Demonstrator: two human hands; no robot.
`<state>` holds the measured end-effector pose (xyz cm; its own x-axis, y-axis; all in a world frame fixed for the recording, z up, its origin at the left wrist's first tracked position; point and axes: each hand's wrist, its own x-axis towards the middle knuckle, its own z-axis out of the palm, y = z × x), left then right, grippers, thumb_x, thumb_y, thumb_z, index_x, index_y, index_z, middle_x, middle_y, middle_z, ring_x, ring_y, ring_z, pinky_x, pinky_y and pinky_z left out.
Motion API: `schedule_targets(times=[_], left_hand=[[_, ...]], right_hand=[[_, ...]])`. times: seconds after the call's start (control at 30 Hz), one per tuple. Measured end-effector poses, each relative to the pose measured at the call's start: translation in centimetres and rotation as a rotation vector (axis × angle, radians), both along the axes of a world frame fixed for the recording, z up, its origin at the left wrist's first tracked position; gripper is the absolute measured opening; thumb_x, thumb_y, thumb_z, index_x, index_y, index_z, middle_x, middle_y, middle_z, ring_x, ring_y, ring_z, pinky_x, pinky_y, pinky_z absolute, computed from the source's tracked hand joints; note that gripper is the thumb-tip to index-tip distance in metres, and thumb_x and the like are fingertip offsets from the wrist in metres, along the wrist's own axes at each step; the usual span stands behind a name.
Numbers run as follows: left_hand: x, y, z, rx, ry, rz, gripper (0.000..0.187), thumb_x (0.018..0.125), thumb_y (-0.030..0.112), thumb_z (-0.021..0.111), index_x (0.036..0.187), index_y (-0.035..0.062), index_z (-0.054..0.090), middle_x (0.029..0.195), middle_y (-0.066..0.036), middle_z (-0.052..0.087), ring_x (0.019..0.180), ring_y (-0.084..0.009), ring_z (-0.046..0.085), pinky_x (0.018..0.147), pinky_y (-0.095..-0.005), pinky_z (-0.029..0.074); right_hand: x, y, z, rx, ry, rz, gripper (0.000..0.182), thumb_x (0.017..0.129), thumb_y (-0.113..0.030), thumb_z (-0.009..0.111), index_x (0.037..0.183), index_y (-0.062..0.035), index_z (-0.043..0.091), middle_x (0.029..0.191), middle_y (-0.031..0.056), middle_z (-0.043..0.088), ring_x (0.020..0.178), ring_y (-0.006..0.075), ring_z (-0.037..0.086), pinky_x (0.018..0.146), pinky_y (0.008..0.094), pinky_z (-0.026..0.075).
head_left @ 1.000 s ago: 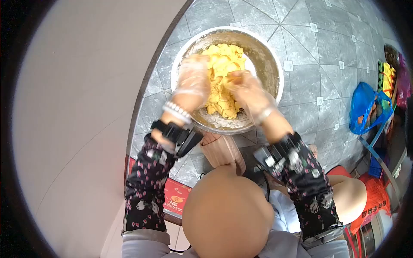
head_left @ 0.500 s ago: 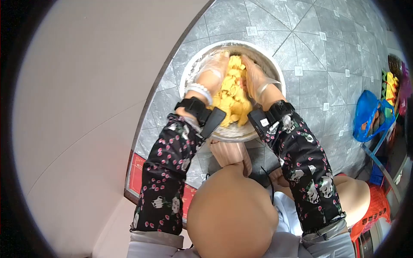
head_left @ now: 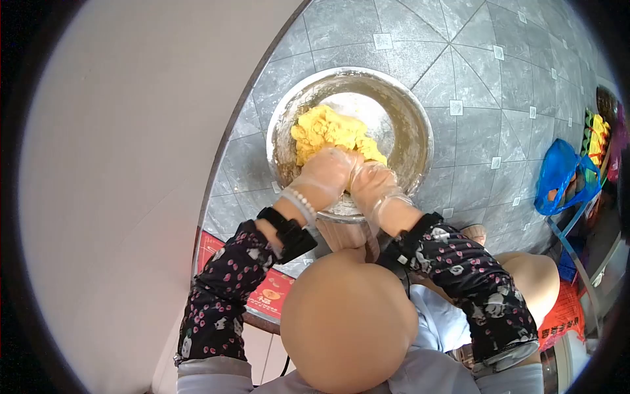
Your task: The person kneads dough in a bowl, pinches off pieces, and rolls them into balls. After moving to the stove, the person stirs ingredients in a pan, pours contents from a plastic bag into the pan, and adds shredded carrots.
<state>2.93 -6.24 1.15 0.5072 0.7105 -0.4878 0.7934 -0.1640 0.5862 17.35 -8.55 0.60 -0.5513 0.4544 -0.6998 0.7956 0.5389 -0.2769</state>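
Observation:
A lump of crumbly yellow dough (head_left: 331, 128) lies in a wide metal basin (head_left: 413, 108) whose inner wall is streaked with flour. At the near edge of the dough, my left hand (head_left: 328, 167) presses down with fingers curled in. My right hand (head_left: 372, 182) is closed close beside it, also against the dough. Both hands wear thin clear plastic gloves, and a beaded bracelet (head_left: 303, 205) circles my left wrist. My fingertips are hidden beneath my hands.
The basin stands on a grey tiled floor (head_left: 479, 138), with a pale wall-like surface (head_left: 138, 131) to the left. A blue plastic bag (head_left: 558, 177) is at the right. A red printed mat (head_left: 268, 295) and a red bag (head_left: 564, 322) lie nearer to me.
My hands have moved from the far sides of the dough to its near edge and come together. The dough now lies farther from me and more gathered, baring the far-right basin floor.

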Motion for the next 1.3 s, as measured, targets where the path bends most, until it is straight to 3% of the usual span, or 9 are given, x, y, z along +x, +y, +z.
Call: schedule_targets(times=[0.07, 0.23, 0.43, 0.53, 0.7, 0.87, 1.0, 1.2, 1.3], left_hand=[[1.0, 0.8, 0.5, -0.122, 0.073, 0.088, 0.017, 0.085, 0.019, 0.058, 0.097, 0.0094, 0.065, 0.088, -0.018, 0.065, 0.087, -0.0362, 0.062, 0.077, -0.0429, 0.05], [1.9, 2.7, -0.7, -0.32, 0.087, 0.332, 0.026, 0.091, 0.03, 0.05, 0.099, 0.0078, 0.062, 0.097, -0.019, 0.065, 0.095, -0.0383, 0.062, 0.081, -0.0422, 0.049], [0.6, 2.1, -2.9, 0.011, 0.037, 0.244, 0.015, 0.088, 0.013, 0.057, 0.101, 0.0066, 0.059, 0.1, -0.024, 0.061, 0.092, -0.0378, 0.06, 0.082, -0.0403, 0.048], [0.1, 4.2, -0.2, -0.299, 0.152, 0.146, 0.019, 0.086, 0.01, 0.062, 0.105, 0.0072, 0.059, 0.103, -0.018, 0.061, 0.096, -0.0321, 0.06, 0.083, -0.0386, 0.049], [-3.3, 3.0, 2.8, -0.382, -0.392, 0.591, 0.038, 0.09, 0.025, 0.064, 0.121, 0.0048, 0.053, 0.12, -0.009, 0.056, 0.111, -0.0222, 0.053, 0.091, -0.0378, 0.047], [-0.1, 2.3, 5.9, -0.608, -1.244, 0.868, 0.054, 0.097, 0.039, 0.05, 0.136, 0.0013, 0.044, 0.133, -0.012, 0.049, 0.123, -0.0216, 0.047, 0.104, -0.038, 0.04], [1.0, 1.8, 5.7, -0.787, -1.363, 0.955, 0.049, 0.099, 0.037, 0.046, 0.132, 0.0003, 0.048, 0.132, -0.014, 0.051, 0.123, -0.0239, 0.049, 0.105, -0.0388, 0.039], [2.9, 0.7, 7.0, -0.572, -1.469, 1.088, 0.044, 0.097, 0.025, 0.054, 0.132, 0.0012, 0.043, 0.133, -0.018, 0.052, 0.122, -0.0256, 0.05, 0.105, -0.0388, 0.038], [4.5, 0.1, 7.0, -0.398, -1.391, 1.174, 0.027, 0.091, 0.008, 0.058, 0.117, 0.0019, 0.051, 0.124, -0.018, 0.059, 0.115, -0.0245, 0.055, 0.1, -0.0355, 0.044]], right_hand=[[-0.9, 1.0, -0.1, -0.086, -0.093, 0.104, 0.04, 0.087, -0.016, 0.054, 0.118, 0.0086, 0.052, 0.106, 0.0246, 0.062, 0.093, 0.0348, 0.065, 0.082, 0.0457, 0.05], [-1.7, 4.0, -1.4, -0.226, -0.144, -0.205, 0.049, 0.084, -0.024, 0.059, 0.121, 0.0069, 0.049, 0.109, 0.0288, 0.061, 0.102, 0.0377, 0.063, 0.087, 0.0427, 0.05], [-1.3, 5.7, -0.8, -0.299, -0.004, -0.673, 0.054, 0.082, -0.024, 0.06, 0.126, 0.0048, 0.046, 0.109, 0.0292, 0.062, 0.105, 0.0377, 0.062, 0.089, 0.0405, 0.049], [0.2, 5.4, -1.8, -0.313, 0.076, -0.684, 0.046, 0.083, -0.021, 0.058, 0.123, 0.0024, 0.05, 0.109, 0.0279, 0.063, 0.103, 0.0402, 0.062, 0.09, 0.0422, 0.048], [2.6, 6.1, 3.1, -0.43, 0.51, -0.831, 0.057, 0.082, -0.02, 0.069, 0.131, 0.0003, 0.046, 0.105, 0.023, 0.064, 0.094, 0.0291, 0.064, 0.086, 0.0327, 0.05], [3.5, 5.9, 9.0, -0.164, 0.854, -0.645, 0.052, 0.08, -0.011, 0.071, 0.127, -0.0003, 0.052, 0.094, 0.0158, 0.063, 0.084, 0.0236, 0.061, 0.077, 0.0338, 0.05], [4.2, 5.3, 9.5, 0.048, 0.907, -0.647, 0.044, 0.08, -0.008, 0.071, 0.12, 0.0004, 0.055, 0.089, 0.0136, 0.059, 0.078, 0.0202, 0.058, 0.071, 0.0334, 0.048], [3.0, 4.0, 9.8, 0.049, 1.013, -0.89, 0.032, 0.082, -0.006, 0.069, 0.11, 0.0026, 0.057, 0.087, 0.0146, 0.064, 0.073, 0.0173, 0.06, 0.066, 0.0329, 0.049], [2.2, 3.3, 8.0, 0.091, 1.118, -0.909, 0.029, 0.081, -0.006, 0.068, 0.107, 0.0037, 0.059, 0.086, 0.0199, 0.066, 0.073, 0.0286, 0.064, 0.066, 0.0376, 0.05]])
